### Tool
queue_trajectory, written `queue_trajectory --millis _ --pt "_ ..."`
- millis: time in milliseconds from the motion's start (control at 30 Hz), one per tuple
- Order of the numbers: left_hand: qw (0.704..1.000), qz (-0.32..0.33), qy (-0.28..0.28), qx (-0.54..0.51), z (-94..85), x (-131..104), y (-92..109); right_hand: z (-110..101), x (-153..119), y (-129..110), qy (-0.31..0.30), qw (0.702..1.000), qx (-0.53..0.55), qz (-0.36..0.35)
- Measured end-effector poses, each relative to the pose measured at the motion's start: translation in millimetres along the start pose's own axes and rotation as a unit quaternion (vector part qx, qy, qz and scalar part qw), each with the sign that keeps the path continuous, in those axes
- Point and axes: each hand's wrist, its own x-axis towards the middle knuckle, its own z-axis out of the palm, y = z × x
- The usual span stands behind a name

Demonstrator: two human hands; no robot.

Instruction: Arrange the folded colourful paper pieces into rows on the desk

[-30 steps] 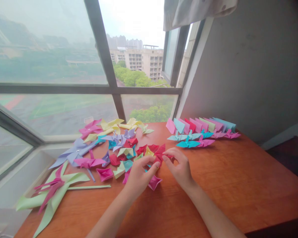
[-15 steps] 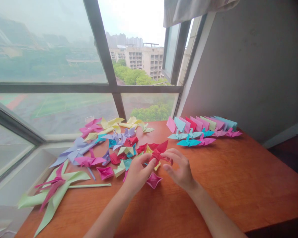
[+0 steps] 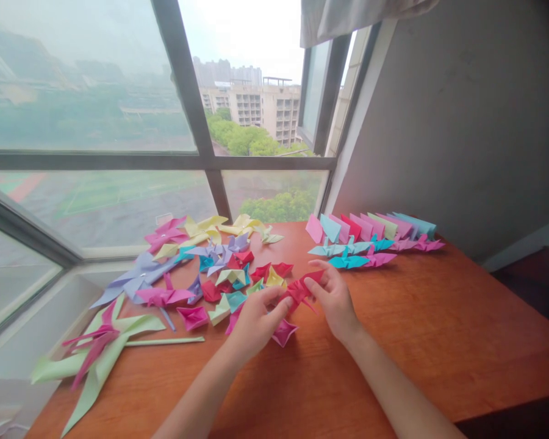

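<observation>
A red origami crane (image 3: pixel 301 289) is held between both hands, just above the tabletop. My left hand (image 3: pixel 260 318) pinches its near left side between thumb and fingers. With thumb and fingers closed on its upper right part, my right hand (image 3: pixel 337 303) holds the crane's wing. Partly hidden behind my left hand, a magenta paper boat (image 3: pixel 284 333) lies under the crane. Close to my left fingers are a yellow folded paper piece (image 3: pixel 274 278) and a pale green paper boat (image 3: pixel 219 312).
Paper pinwheels, among them a large green pinwheel (image 3: pixel 101 360), boats and cranes crowd the left of the wooden table (image 3: pixel 421 341). At the back right, folded papers (image 3: pixel 366 227) stand in a row behind several cranes (image 3: pixel 348 261). A window (image 3: pixel 265 183) borders the far side.
My right hand has shifted its grip, its thumb now pressing on the crane's upper right wing. The crane has turned and its raised wing has come down to the right.
</observation>
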Motion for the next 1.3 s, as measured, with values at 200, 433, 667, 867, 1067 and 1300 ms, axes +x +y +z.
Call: queue_trajectory --millis 200,433,667,867,1067,1300 --pt "0.994 -0.045 0.008 -0.103 0.4 -1.2 4.8 -1.9 -0.1 -2.7 -0.020 0.994 0.102 0.044" --pt "0.986 -0.042 -0.007 -0.158 -1.8 -0.1 6.2 -2.8 0.7 -0.8 -0.046 0.986 0.151 0.058" --pt "0.983 -0.070 0.019 -0.168 2.3 -0.4 1.2 -5.7 0.1 4.3 -0.065 0.991 0.113 0.035" --pt "0.985 -0.075 0.038 -0.152 4.9 -0.6 7.3 -5.3 -1.1 3.9 -0.063 0.994 0.085 0.021" --pt "0.987 -0.076 0.035 -0.135 5.1 -2.7 10.2 -3.1 -2.1 -2.5 -0.057 0.994 0.080 0.043" --pt "0.983 -0.078 0.059 -0.156 5.1 -0.9 9.6 -2.1 -2.4 -2.6 -0.053 0.992 0.107 0.051"
